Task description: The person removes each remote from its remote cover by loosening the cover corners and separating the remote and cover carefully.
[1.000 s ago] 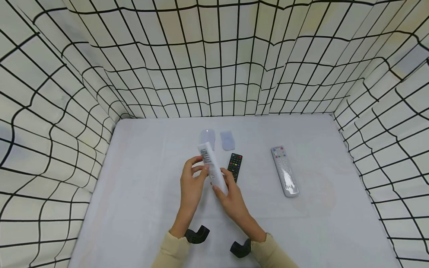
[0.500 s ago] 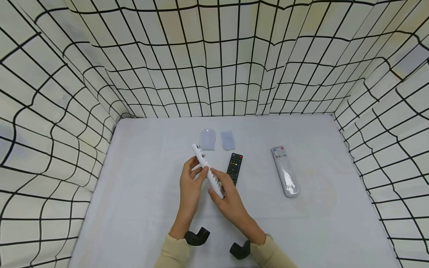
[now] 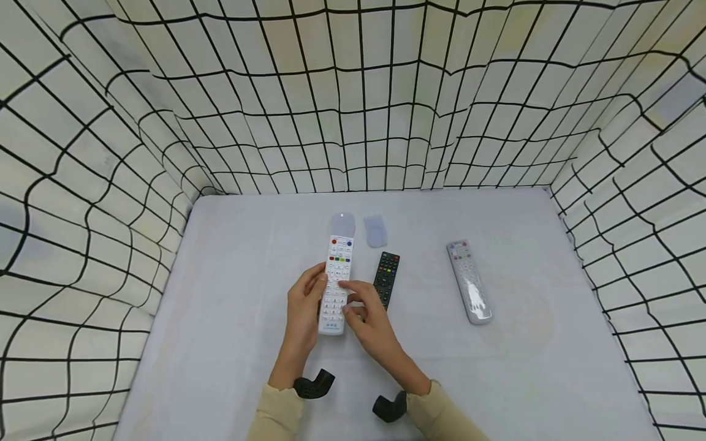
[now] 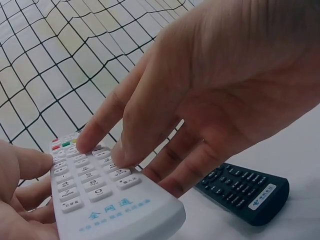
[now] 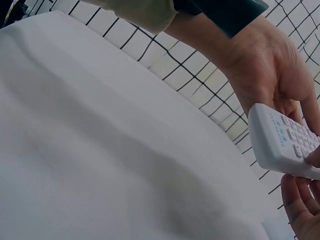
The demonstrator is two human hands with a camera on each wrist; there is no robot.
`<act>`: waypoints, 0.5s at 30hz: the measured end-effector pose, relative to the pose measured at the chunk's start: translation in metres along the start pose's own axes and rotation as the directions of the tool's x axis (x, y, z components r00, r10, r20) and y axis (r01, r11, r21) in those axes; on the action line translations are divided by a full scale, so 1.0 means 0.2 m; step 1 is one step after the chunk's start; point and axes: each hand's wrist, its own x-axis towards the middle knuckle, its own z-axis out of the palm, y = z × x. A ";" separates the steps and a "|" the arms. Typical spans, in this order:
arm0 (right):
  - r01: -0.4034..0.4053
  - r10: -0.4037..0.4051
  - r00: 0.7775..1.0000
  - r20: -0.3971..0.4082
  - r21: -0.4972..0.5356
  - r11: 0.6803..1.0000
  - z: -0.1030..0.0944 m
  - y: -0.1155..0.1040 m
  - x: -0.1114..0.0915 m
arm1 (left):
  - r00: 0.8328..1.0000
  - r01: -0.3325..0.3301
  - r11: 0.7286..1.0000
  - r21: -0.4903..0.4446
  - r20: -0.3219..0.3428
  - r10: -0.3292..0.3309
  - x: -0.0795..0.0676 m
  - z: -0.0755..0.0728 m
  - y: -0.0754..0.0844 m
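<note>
A white remote control [image 3: 333, 300], its buttons facing up, is held off the table in front of me. My left hand [image 3: 302, 303] grips it along its left edge, thumb at the side; its other fingers are mostly hidden. My right hand [image 3: 369, 312] reaches over from the right. In the left wrist view its index fingertip [image 4: 86, 144] rests on the upper keys and its thumb [image 4: 121, 154] touches the right column. The other right fingers are bent beside the remote's right edge. A black remote control [image 3: 387, 277] lies on the table, partly behind the right hand.
A grey-white remote control [image 3: 469, 282] in shiny wrap lies to the right. Two pale translucent pieces lie at the back, one rounded [image 3: 343, 224] and one flat [image 3: 375, 231]. White walls with black netting [image 3: 380, 128] enclose the white table [image 3: 231, 275] at back and sides.
The white remote has turned from its barcoded back, past its edge, to its button face, and now stands more upright in view. The right hand has moved from its lower end onto the keys.
</note>
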 end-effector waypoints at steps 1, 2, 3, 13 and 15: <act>-0.001 0.001 1.000 -0.003 0.003 1.000 0.00 -0.02 0.00 | 1.000 -0.003 1.000 -0.004 -0.007 0.003 0.00 0.00 0.00; 0.001 -0.001 1.000 -0.005 0.006 1.000 0.00 -0.04 0.00 | 1.000 -0.006 1.000 -0.002 -0.017 0.006 0.00 0.00 -0.01; 0.004 -0.003 1.000 -0.009 0.011 1.000 0.00 -0.06 -0.01 | 1.000 -0.007 1.000 0.003 -0.030 0.007 0.00 0.00 -0.01; -0.055 0.054 0.997 -0.047 -0.023 0.998 0.08 0.11 0.07 | 0.969 -0.014 0.942 0.336 -0.229 0.096 0.02 -0.04 -0.08; -0.072 0.070 0.996 -0.050 -0.046 0.996 0.10 0.13 0.08 | 0.959 0.000 0.911 0.413 -0.257 0.117 0.03 -0.05 -0.11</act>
